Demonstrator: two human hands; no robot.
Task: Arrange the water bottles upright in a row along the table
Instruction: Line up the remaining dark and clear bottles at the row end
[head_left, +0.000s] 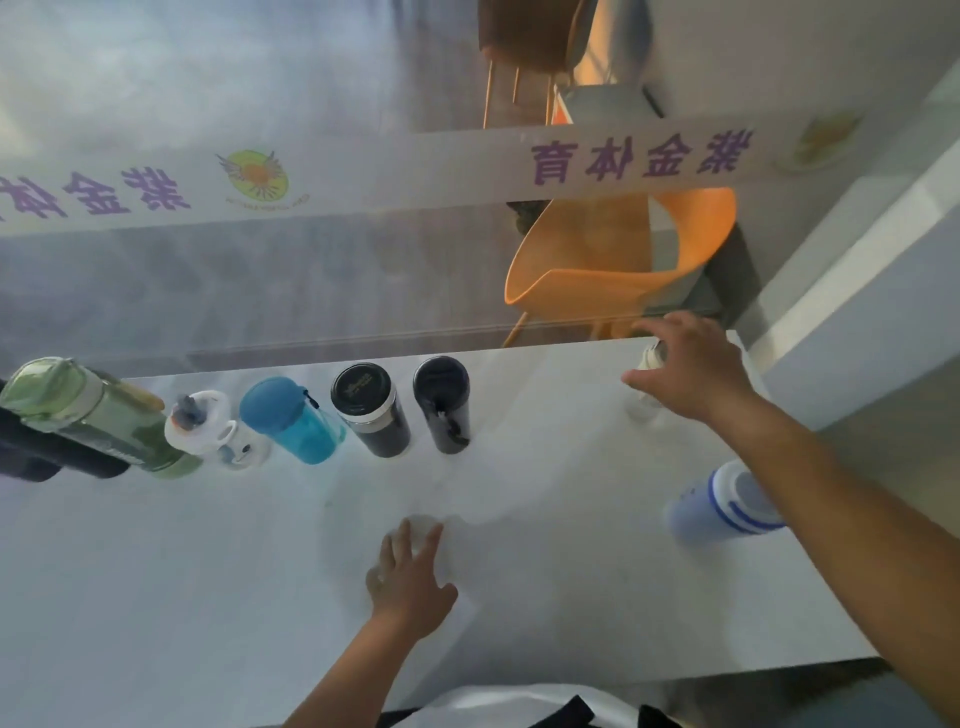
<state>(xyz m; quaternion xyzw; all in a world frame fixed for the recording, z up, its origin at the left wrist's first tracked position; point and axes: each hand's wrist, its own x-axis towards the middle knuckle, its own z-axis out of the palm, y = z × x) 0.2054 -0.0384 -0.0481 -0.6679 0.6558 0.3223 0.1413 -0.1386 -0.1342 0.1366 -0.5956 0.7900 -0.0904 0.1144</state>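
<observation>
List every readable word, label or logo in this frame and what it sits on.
"紫金体育" (seen mirrored): purple, right part of the white banner on the glass.
"紫金体…" (mirrored, cut off by the frame edge): left part of the banner.
Small line under the round logo: too blurred.
Gold print on the black bottle lid: too small.

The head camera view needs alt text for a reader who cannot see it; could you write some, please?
Five bottles stand in a row along the far edge of a white table. The right hand reaches over a clear bottle at the far right, the left hand covers another clear bottle, and a blue-and-white bottle stands apart.
</observation>
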